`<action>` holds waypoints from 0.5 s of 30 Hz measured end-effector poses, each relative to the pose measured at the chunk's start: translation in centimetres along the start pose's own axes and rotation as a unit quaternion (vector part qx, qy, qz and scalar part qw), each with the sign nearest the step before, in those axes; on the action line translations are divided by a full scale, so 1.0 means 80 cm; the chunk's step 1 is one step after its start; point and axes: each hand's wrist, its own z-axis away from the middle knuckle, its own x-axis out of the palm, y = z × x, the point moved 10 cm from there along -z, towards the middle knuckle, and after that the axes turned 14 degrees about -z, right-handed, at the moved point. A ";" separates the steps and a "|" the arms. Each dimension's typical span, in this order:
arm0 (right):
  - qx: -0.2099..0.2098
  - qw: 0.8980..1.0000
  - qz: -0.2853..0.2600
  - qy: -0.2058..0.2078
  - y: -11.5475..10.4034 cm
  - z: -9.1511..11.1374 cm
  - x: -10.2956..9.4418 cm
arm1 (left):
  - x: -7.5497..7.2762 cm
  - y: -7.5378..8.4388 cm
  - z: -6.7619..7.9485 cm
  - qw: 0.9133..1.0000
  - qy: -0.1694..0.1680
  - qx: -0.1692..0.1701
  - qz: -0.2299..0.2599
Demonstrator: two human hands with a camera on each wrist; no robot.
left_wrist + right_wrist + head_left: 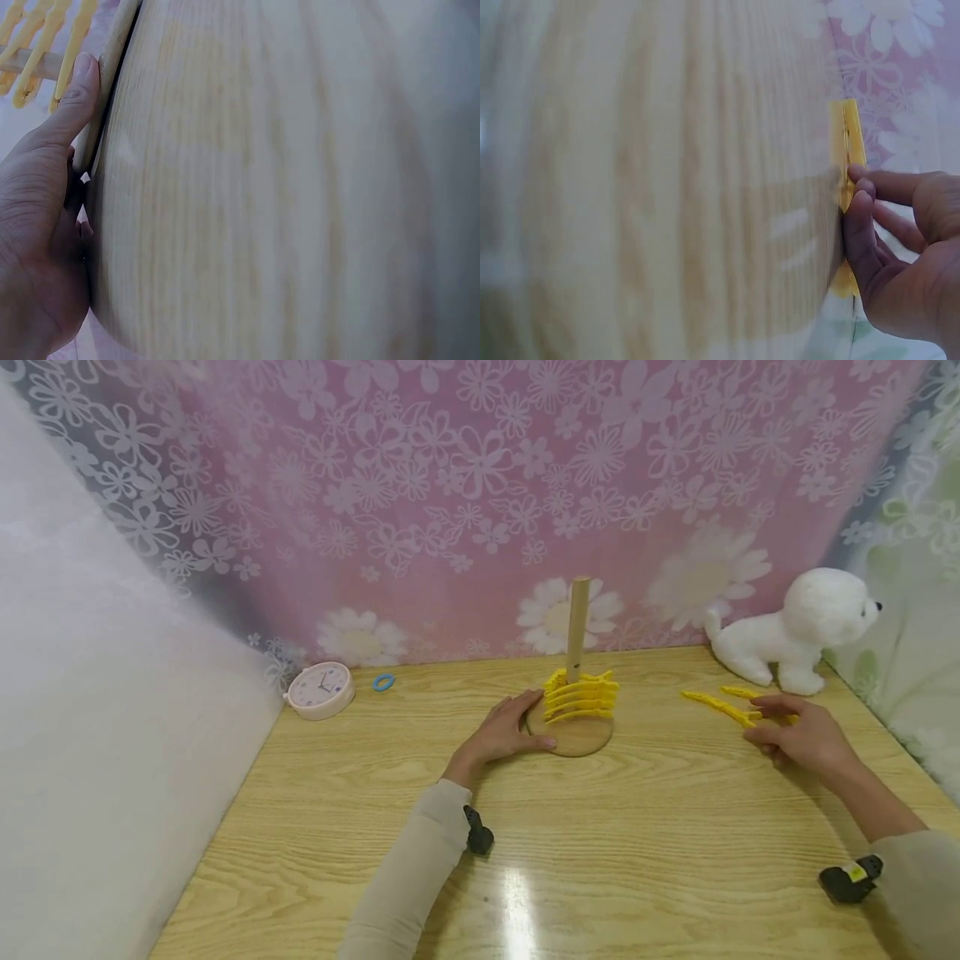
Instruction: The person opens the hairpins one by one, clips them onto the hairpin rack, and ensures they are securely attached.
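Now, left hand (501,733) on the wooden base (577,744)!

Thumb and fingers grip its rim near the desk's (615,843) back edge, stacked yellow strips (583,702) around the dowel (577,627). Toward the back right corner, right hand (806,737) bunches fingertips at loose yellow strips (716,704); whether it's pinching one, can't tell.

Wood-grain surface (637,827) bearing a pink clock (320,691), blue ring (377,687), wooden stand (577,742), yellow strips (716,704) and white plush dog (783,635).

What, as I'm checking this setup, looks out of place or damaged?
Nothing looks spilled or damaged. The small blue ring seems a little stray: it lies loose beside the clock, away from the yellow pieces.
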 end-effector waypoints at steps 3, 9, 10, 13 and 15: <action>0.008 1.000 -0.004 0.007 0.002 -0.001 -0.001 | -0.001 0.001 0.001 1.000 0.002 -0.001 0.004; 0.018 0.999 -0.024 0.033 0.000 0.001 -0.003 | 0.001 -0.001 0.002 1.000 0.003 -0.004 0.012; 0.018 0.999 -0.033 0.036 0.000 0.001 -0.003 | 0.000 -0.001 0.002 1.000 0.004 -0.004 0.012; 0.007 0.998 -0.054 0.042 -0.007 0.002 0.001 | 0.000 -0.001 0.001 1.000 0.004 -0.002 0.006; -0.008 0.997 -0.058 0.044 -0.013 0.003 0.004 | -0.001 0.000 0.001 1.000 0.003 0.000 0.003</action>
